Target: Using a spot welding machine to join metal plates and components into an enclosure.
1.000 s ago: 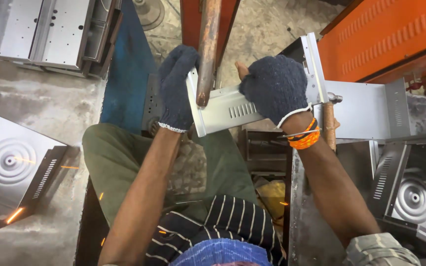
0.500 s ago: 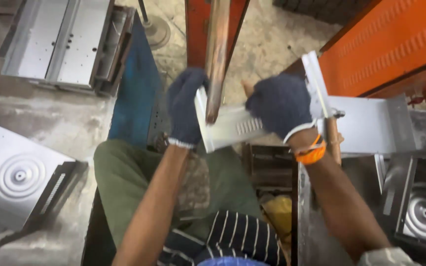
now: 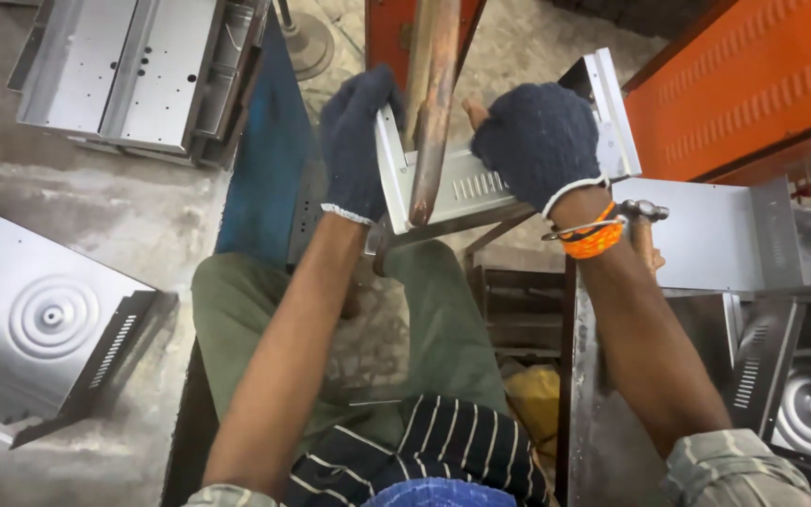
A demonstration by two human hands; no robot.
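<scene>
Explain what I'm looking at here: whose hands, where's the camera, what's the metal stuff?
The camera sits on a person's head and looks straight down, so you see their own arms, lap and striped shirt from above. There is no robot.

Both hands wear dark knit gloves. The left hand grips the left end of a bent sheet-metal part with a row of vent slots; the right hand grips its right side. An orange band sits on the right wrist.

A rusty vertical bar comes down in front of the part, its tip against the metal between the hands. It seems to belong to a machine, but most of that is out of frame.

Around them lie more pressed steel panels: one with a round embossed pattern on the floor at left, a stack at top left, others at right. An orange cabinet stands at top right.
</scene>
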